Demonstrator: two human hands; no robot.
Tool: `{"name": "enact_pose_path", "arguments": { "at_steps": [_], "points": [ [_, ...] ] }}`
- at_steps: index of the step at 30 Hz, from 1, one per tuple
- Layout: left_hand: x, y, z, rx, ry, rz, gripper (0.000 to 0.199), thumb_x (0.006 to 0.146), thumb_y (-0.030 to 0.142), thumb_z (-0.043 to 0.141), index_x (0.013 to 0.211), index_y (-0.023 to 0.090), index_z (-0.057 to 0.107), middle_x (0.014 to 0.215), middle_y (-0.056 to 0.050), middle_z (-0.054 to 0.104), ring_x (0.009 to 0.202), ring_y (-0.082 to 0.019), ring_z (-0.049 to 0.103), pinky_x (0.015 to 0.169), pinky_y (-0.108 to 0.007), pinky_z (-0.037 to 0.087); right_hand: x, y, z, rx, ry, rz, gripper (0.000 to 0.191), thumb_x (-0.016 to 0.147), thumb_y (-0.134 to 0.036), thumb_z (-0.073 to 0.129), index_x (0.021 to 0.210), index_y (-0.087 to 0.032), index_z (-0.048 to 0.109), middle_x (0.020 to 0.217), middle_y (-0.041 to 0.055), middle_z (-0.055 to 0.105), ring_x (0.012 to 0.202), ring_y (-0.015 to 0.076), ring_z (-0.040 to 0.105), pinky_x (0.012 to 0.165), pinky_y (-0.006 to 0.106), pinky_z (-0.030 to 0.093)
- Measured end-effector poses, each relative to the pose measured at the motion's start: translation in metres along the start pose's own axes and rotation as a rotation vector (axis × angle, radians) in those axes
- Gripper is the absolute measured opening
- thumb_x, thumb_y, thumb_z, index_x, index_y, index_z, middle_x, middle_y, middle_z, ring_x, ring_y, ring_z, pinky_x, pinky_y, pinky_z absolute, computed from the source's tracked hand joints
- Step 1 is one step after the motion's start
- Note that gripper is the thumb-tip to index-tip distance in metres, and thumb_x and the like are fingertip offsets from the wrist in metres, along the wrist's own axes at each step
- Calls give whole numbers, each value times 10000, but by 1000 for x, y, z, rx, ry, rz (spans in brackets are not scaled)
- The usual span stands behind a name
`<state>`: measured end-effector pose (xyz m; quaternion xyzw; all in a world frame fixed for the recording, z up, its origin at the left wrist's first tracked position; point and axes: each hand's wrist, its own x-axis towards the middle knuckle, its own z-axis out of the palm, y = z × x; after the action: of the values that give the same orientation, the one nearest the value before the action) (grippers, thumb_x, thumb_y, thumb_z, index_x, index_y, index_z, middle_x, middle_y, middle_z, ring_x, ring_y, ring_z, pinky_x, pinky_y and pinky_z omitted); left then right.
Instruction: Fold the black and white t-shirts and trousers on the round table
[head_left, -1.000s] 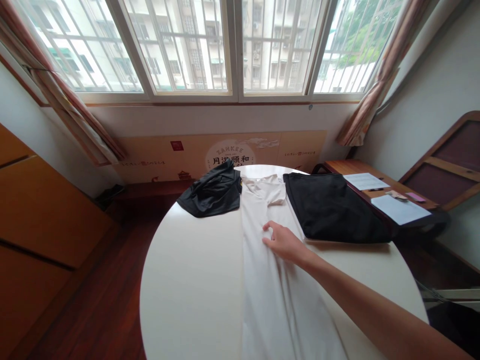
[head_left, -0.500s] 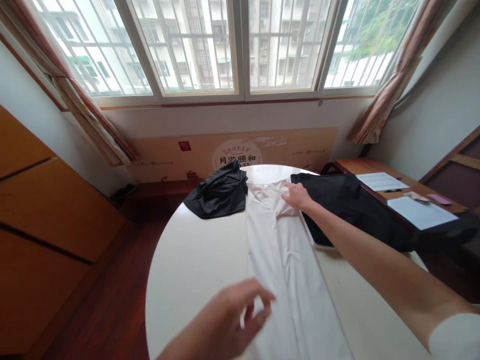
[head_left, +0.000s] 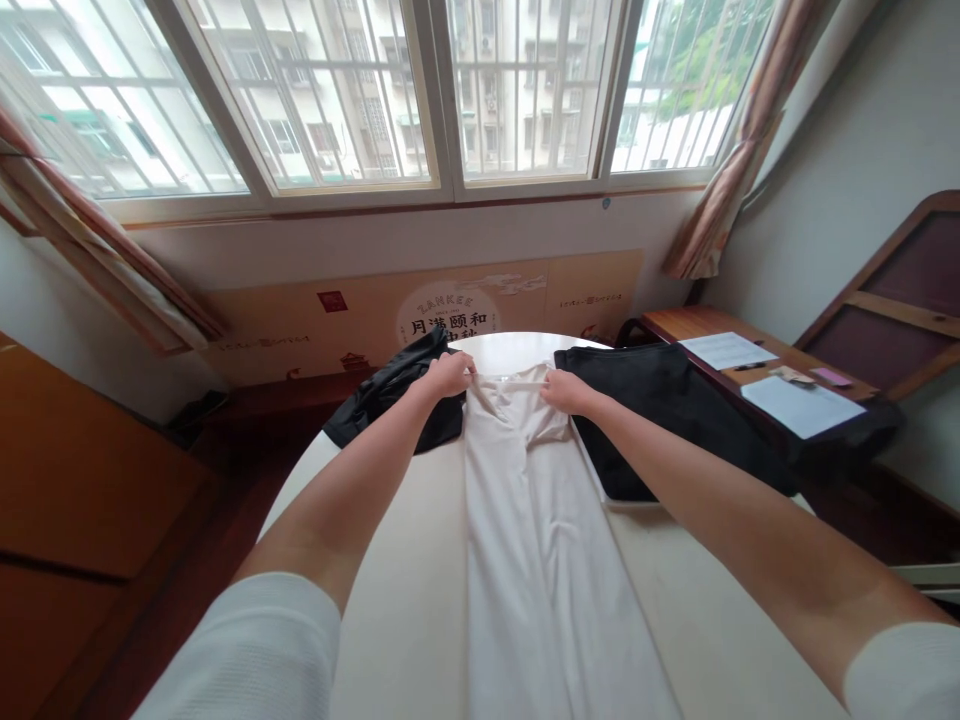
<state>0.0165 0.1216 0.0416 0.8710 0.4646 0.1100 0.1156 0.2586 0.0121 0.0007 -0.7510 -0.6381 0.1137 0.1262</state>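
A long cream garment (head_left: 517,560) lies lengthwise on a round white table (head_left: 397,640), its top end bunched at the far side. My left hand (head_left: 450,374) and my right hand (head_left: 566,392) both pinch that top edge, a short gap between them. A crumpled black garment (head_left: 390,395) lies under and beyond my left hand, partly hidden by my forearm. A flatter black garment (head_left: 660,420) lies to the right of my right hand, with a white edge showing beneath its near side.
A wooden desk (head_left: 712,325) with white papers (head_left: 802,405) stands to the right of the table. A wood-framed panel (head_left: 900,290) leans at the right wall. Behind the table are a printed tan board (head_left: 442,315) and a barred window (head_left: 442,100). Wooden floor lies to the left.
My left hand has come up from the near side to the garment's far edge and closed on it. My right hand has moved slightly left, also gripping. The view has shifted slightly.
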Motion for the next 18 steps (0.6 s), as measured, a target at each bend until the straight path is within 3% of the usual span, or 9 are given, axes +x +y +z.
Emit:
{"name": "enact_pose_path", "arguments": {
  "at_steps": [3, 6, 10, 15, 18],
  "points": [
    [13, -8, 3, -55, 27, -24, 198, 781, 314, 606, 849, 183, 738, 1052, -86, 755, 1030, -297, 638, 925, -405, 514, 2, 7, 0, 34, 0, 1, 180, 969, -228, 586, 1022, -132, 729, 1136, 163, 754, 1016, 269, 690, 766, 276, 453],
    [20, -13, 3, -99, 77, -57, 326, 786, 365, 544, 912, 137, 740, 893, -78, 727, 889, -263, 630, 794, -349, 510, 4, 9, 3, 60, -3, -2, 169, 975, -242, 595, 1001, -135, 723, 1116, 158, 758, 989, 262, 690, 757, 274, 449],
    [26, -17, 6, -102, 108, -111, 353, 791, 329, 543, 1010, 139, 744, 959, -88, 741, 947, -282, 640, 878, -395, 496, 8, 7, 7, 89, -1, 4, 140, 966, -279, 643, 958, -157, 711, 1075, 141, 763, 941, 248, 683, 756, 274, 444],
    [28, -20, 11, -2, 90, -203, 239, 781, 263, 639, 976, 171, 743, 1106, -164, 739, 1164, -411, 584, 1050, -563, 393, 13, 7, 0, 156, 83, 46, 141, 964, -273, 647, 1006, -152, 706, 1140, 140, 742, 983, 235, 667, 794, 270, 448],
    [19, -13, 12, 49, 128, -200, 319, 877, 243, 575, 1159, 149, 692, 1265, -220, 671, 1216, -421, 549, 1068, -579, 379, 18, 8, -6, 217, 133, 38, 141, 940, -217, 648, 1031, -131, 712, 1113, 121, 743, 963, 203, 662, 807, 251, 455]
  ]
}}
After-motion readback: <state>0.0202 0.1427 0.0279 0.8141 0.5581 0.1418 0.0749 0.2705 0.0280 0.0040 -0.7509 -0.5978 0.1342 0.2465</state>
